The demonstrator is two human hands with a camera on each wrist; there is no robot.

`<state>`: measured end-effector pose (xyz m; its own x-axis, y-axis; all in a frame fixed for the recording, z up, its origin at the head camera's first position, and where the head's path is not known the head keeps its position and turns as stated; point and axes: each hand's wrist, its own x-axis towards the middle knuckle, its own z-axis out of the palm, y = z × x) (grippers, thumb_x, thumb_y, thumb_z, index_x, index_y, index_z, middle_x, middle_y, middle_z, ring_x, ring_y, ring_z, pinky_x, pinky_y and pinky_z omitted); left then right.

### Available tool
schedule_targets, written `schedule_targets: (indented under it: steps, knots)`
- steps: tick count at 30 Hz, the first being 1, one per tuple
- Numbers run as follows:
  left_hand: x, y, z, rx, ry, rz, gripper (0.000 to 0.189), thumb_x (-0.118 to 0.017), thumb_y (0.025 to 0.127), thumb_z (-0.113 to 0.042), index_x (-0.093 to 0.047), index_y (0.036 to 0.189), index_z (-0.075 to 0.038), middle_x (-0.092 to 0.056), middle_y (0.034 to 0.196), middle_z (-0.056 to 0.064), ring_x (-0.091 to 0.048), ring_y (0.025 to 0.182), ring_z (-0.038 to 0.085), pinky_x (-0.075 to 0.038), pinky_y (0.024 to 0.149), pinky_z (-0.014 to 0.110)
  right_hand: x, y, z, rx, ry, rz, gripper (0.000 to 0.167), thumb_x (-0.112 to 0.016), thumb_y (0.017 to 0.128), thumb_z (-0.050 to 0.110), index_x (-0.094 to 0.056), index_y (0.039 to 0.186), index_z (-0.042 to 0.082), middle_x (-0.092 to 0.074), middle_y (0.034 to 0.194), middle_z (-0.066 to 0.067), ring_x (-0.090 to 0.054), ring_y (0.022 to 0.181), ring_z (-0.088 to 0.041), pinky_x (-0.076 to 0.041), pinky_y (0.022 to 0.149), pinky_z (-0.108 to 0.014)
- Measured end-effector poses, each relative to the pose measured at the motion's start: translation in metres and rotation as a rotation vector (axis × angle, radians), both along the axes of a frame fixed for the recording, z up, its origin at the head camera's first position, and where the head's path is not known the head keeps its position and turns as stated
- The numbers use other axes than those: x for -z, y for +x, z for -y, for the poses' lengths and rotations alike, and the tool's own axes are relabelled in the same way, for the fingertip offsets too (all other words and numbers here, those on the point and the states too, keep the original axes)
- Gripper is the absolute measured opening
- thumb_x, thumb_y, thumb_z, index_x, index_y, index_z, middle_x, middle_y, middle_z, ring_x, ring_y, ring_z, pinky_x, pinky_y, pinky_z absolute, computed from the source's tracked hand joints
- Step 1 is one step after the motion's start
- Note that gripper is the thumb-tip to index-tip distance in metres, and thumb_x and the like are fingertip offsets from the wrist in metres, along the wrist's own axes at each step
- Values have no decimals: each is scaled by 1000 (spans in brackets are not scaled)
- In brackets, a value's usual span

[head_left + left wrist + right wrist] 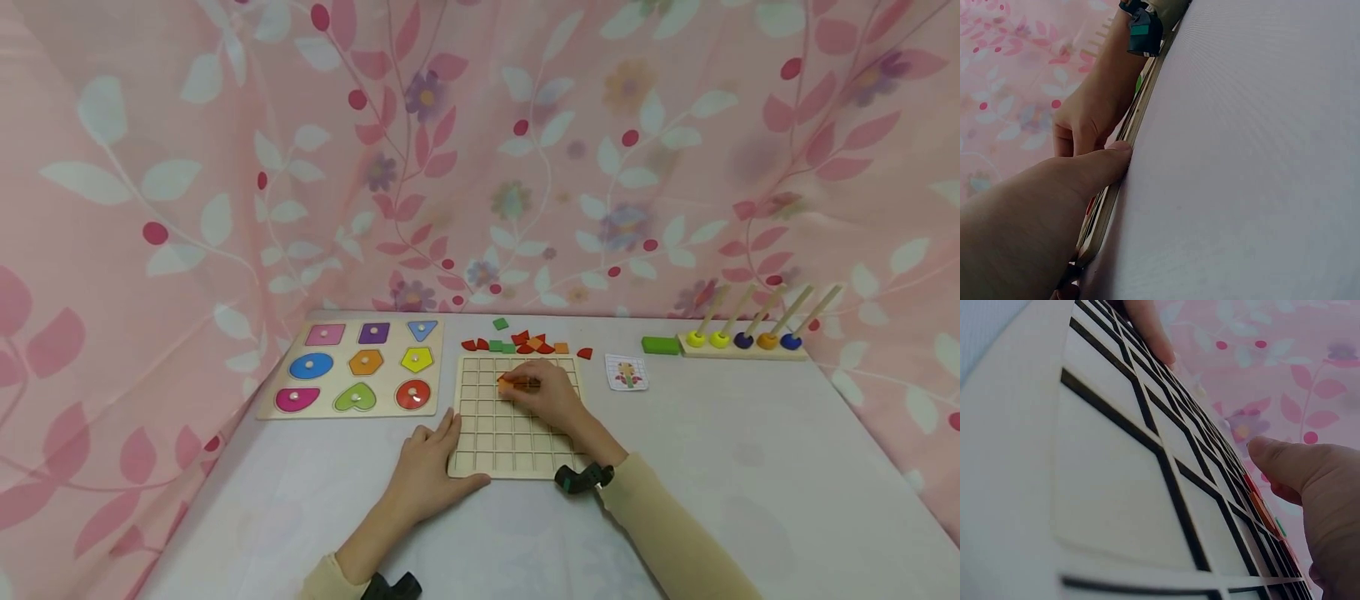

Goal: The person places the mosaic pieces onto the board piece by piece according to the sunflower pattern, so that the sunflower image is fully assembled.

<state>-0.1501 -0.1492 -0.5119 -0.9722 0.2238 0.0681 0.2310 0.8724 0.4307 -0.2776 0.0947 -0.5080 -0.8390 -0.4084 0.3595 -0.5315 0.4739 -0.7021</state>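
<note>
Pink floral cloth backs the white tabletop; from my remote feed, I'd let the left hand, fingers straight and thumb spread, brace the grid board at its corner. The right hand pinches an orange piece at the board's upper part; I'd square it to the grooves, then press gently. Fingers cover the cells around it, and I can't tell whether it touches wood.

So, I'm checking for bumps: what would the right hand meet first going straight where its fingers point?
Leftward over the grid board, the right hand would probably meet the shape puzzle first, though the hand's height is unclear.
</note>
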Motion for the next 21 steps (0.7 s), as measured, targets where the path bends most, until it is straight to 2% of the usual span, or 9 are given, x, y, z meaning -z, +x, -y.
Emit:
schedule_targets:
  steps: [5, 11, 21]
  knots:
    - [0, 1, 0, 4, 2, -5, 110, -77, 81, -75, -46, 160, -4, -41, 169, 11, -41, 94, 15, -35, 78, 32, 1, 0, 1, -5, 31, -20, 25, -87, 91, 23, -84, 113, 11, -80, 111, 0, -67, 110, -22, -50, 99, -46]
    - [0, 1, 1, 2, 1, -10, 110, -77, 81, -74, -46, 160, -4, -41, 169, 11, -42, 96, 15, -36, 79, 32, 0, 1, 1, -17, 44, -49, 23, -86, 92, 19, -84, 112, 9, -81, 109, -2, -67, 107, -23, -51, 96, -45]
    - [1, 0, 1, -6, 6, -3, 110, -77, 81, -75, -46, 160, -5, -40, 169, 10, -42, 96, 15, -36, 80, 32, 0, 0, 3, -10, 78, -29, 18, -85, 92, 19, -84, 109, 11, -81, 108, 1, -66, 107, -21, -50, 96, -43]
